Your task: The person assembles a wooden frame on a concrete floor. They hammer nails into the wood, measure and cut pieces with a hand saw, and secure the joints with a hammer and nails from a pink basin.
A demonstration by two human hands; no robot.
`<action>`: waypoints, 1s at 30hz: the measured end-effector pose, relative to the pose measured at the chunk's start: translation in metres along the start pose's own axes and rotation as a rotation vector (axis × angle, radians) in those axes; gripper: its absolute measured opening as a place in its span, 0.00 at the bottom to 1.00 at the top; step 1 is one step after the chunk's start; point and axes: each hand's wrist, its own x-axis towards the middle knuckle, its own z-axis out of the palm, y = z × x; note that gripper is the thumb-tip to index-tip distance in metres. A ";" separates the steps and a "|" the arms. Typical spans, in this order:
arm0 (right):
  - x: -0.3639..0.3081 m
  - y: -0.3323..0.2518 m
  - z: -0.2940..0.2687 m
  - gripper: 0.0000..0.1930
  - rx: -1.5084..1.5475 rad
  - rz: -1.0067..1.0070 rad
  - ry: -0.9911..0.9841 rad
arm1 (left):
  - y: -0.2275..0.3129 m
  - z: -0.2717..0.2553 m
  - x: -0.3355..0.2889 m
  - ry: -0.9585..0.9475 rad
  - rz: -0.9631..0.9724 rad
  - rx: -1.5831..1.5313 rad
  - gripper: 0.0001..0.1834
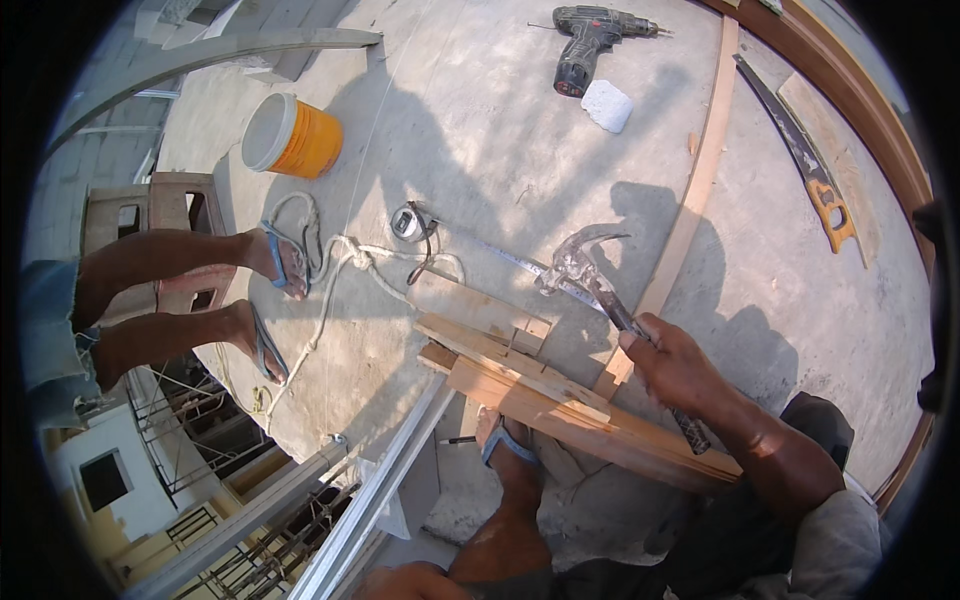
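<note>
My right hand (672, 362) is wrapped round the handle of a claw hammer (610, 297), its metal head raised above the floor. Below it lie stacked timber strips (560, 395), with a shorter board (478, 305) at their far side. What appears to be my left hand (415, 582) shows only partly at the lower edge, beside my bent leg; its fingers are hidden. Past the boards a tape measure (408, 223) rests on the concrete, its blade (515, 260) drawn out toward the hammer.
Another person's sandalled feet (275, 265) stand at left beside knotted rope (360, 258). Farther off are a yellow bucket (310, 143), cordless drill (590, 45) and white block (607, 106). A handsaw (800, 150) lies right of a long strip (695, 200). Metal rails (375, 490) border a drop with scaffolding.
</note>
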 end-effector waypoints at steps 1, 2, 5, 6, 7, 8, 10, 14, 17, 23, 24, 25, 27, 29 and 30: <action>-0.001 -0.002 0.000 0.22 0.024 -0.016 0.002 | -0.003 -0.009 -0.002 0.015 -0.017 0.118 0.13; 0.000 -0.004 0.000 0.18 0.045 -0.032 0.010 | -0.010 -0.021 -0.004 0.008 -0.015 0.225 0.14; -0.004 -0.009 -0.003 0.15 0.067 -0.014 -0.003 | -0.072 -0.051 -0.021 0.633 -0.204 0.607 0.19; -0.006 -0.009 -0.004 0.15 0.071 0.003 -0.016 | -0.100 -0.068 -0.028 0.855 -0.477 0.783 0.21; -0.006 -0.010 -0.004 0.15 0.071 -0.017 -0.015 | -0.133 -0.079 -0.034 1.023 -0.558 0.694 0.25; -0.007 -0.009 -0.004 0.15 0.075 -0.037 -0.011 | -0.159 -0.094 -0.040 1.097 -0.708 0.703 0.30; -0.008 -0.008 -0.004 0.15 0.095 -0.048 -0.019 | -0.203 -0.094 -0.061 1.175 -0.765 0.567 0.37; -0.007 -0.003 -0.002 0.14 0.112 -0.027 -0.030 | -0.241 -0.099 -0.073 1.075 -0.764 0.749 0.38; -0.005 -0.001 0.001 0.15 0.098 -0.032 -0.022 | -0.242 -0.100 -0.065 0.975 -0.879 0.825 0.37; -0.002 0.000 0.007 0.14 0.086 -0.054 -0.033 | -0.235 -0.084 -0.063 0.935 -0.940 0.889 0.30; -0.001 0.000 0.007 0.14 0.086 -0.057 -0.034 | -0.236 -0.082 -0.064 0.926 -0.880 0.929 0.28; -0.001 0.001 0.008 0.14 0.096 -0.042 -0.041 | -0.237 -0.082 -0.064 0.915 -0.892 0.977 0.27; -0.001 0.001 0.009 0.14 0.113 -0.014 -0.056 | -0.238 -0.082 -0.063 0.888 -0.837 1.040 0.24; -0.002 0.002 0.010 0.15 0.112 -0.026 -0.065 | -0.239 -0.083 -0.061 0.861 -0.856 1.097 0.22; -0.002 0.002 0.009 0.15 0.121 -0.034 -0.073 | -0.239 -0.083 -0.060 0.854 -0.844 1.119 0.20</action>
